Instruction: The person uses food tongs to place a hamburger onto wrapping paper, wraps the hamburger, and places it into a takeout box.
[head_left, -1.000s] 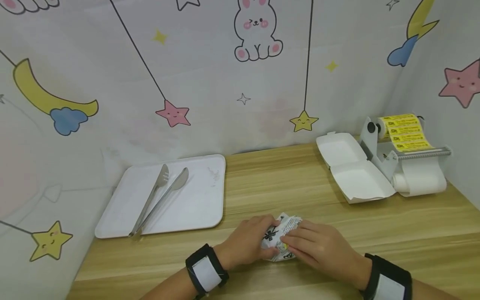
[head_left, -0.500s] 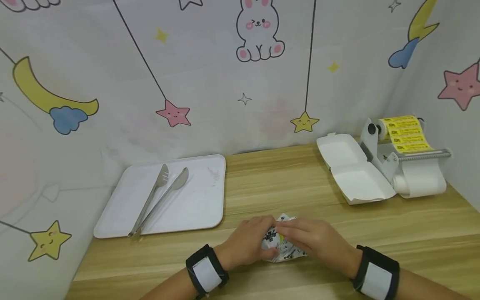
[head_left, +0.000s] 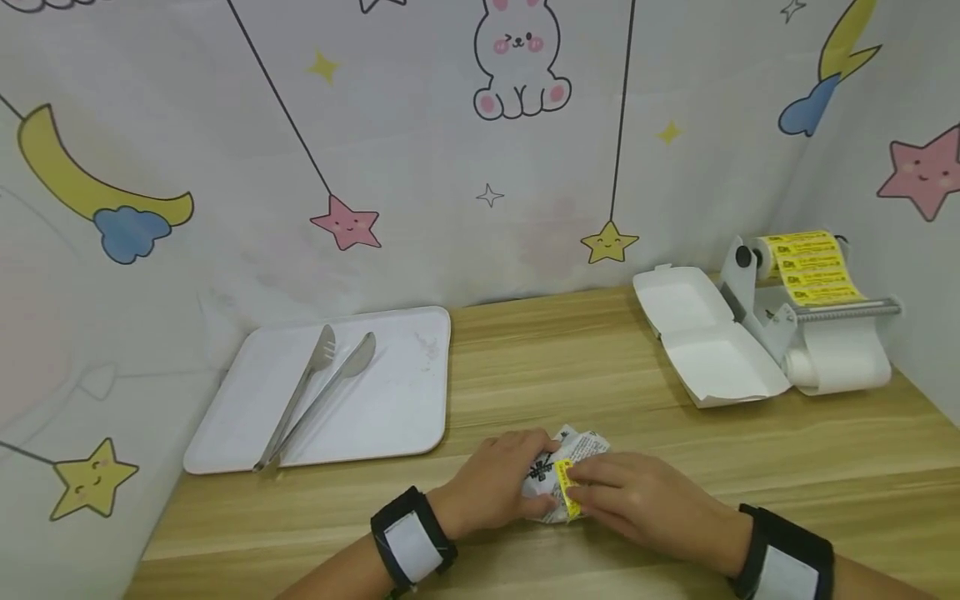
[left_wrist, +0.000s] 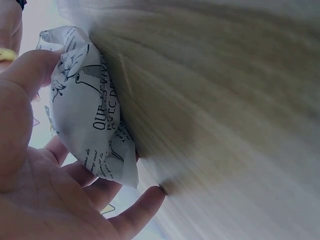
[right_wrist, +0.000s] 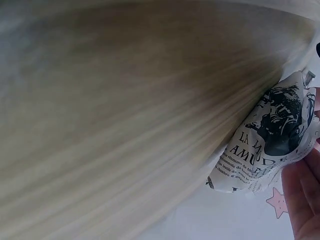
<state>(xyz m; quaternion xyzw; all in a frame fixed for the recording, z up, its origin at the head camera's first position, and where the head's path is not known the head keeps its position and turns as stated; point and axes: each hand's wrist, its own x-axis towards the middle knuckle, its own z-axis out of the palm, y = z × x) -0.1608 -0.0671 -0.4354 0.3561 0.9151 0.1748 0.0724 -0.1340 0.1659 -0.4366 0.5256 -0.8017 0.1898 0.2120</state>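
Head view: gripping a printed paper packet (head_left: 546,483) on the near side of the wooden table (head_left: 787,467), right of the white tray (head_left: 393,417), with left hand (head_left: 495,479) curved round; touching 1 yellow label (head_left: 565,479) there with nearly straight right hand (head_left: 648,504).

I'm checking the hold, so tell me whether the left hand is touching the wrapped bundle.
Touching. The left wrist view shows it: the left hand has its thumb against the wrapped bundle with no gap between.
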